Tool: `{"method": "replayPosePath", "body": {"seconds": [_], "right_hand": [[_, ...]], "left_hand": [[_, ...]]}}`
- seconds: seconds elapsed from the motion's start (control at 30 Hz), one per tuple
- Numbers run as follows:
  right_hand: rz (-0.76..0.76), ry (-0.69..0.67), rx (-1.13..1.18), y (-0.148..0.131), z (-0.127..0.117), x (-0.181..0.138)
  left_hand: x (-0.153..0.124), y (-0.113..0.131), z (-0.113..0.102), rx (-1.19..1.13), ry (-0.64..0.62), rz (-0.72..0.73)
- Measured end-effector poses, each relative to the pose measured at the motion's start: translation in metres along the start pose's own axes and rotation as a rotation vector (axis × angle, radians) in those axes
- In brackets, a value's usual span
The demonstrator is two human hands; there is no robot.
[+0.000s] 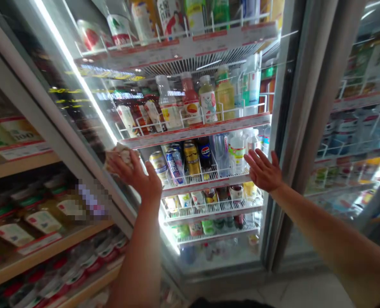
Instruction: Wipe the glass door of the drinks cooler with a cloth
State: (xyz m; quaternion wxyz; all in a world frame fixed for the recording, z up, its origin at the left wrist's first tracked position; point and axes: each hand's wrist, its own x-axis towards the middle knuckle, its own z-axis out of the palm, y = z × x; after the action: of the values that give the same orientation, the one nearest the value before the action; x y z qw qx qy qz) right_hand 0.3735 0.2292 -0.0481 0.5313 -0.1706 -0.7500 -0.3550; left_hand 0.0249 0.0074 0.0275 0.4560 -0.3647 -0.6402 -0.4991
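Observation:
My left hand (141,177) is closed on a crumpled pale cloth (119,156) and holds it against the glass of the fridge door (81,111), which stands swung out to the left. My right hand (263,171) is open with fingers spread, holding nothing, in front of the right end of the can shelf (205,182) and close to the fridge's grey upright frame (286,128). Cans (191,158) and small bottles stand on that shelf between my two hands.
White wire shelves inside the lit fridge hold juice bottles (190,100) above, cups and bottles below. A second glass-door fridge (353,128) stands to the right. Wooden shelves (32,256) with packaged drinks show through the door on the left. Pale floor lies below.

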Motion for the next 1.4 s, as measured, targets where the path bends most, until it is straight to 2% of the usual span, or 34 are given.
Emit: {"method": "replayPosePath", "body": {"seconds": [0.17,0.33,0.4,0.5,0.63,0.87,1.03,1.17,1.4], "right_hand": [[0.011,-0.006,-0.021,-0.003,0.003,0.000],[0.005,0.015,-0.052,-0.003,0.003,0.001],[0.006,0.012,-0.058,-0.003,0.003,0.001],[0.007,0.006,-0.059,-0.003,0.004,-0.001],[0.007,0.004,-0.067,-0.003,0.004,-0.001],[0.029,0.013,-0.043,-0.005,0.006,-0.003],[0.093,0.018,-0.067,-0.013,0.010,-0.007],[0.112,0.030,-0.073,-0.016,0.011,-0.008],[0.131,0.031,-0.053,-0.016,0.015,-0.012]], "left_hand": [[-0.031,0.057,0.023,-0.063,-0.062,0.197],[-0.099,0.112,0.043,-0.190,-0.169,0.511],[-0.128,0.122,0.049,-0.229,-0.208,0.614],[-0.160,0.123,0.053,-0.274,-0.263,0.693],[-0.175,0.114,0.054,-0.302,-0.281,0.737],[-0.164,0.104,0.049,-0.302,-0.275,0.790],[-0.140,0.091,0.041,-0.267,-0.238,0.694],[-0.103,0.069,0.029,-0.191,-0.141,0.528],[-0.014,0.014,0.013,-0.118,-0.022,0.213]]}}
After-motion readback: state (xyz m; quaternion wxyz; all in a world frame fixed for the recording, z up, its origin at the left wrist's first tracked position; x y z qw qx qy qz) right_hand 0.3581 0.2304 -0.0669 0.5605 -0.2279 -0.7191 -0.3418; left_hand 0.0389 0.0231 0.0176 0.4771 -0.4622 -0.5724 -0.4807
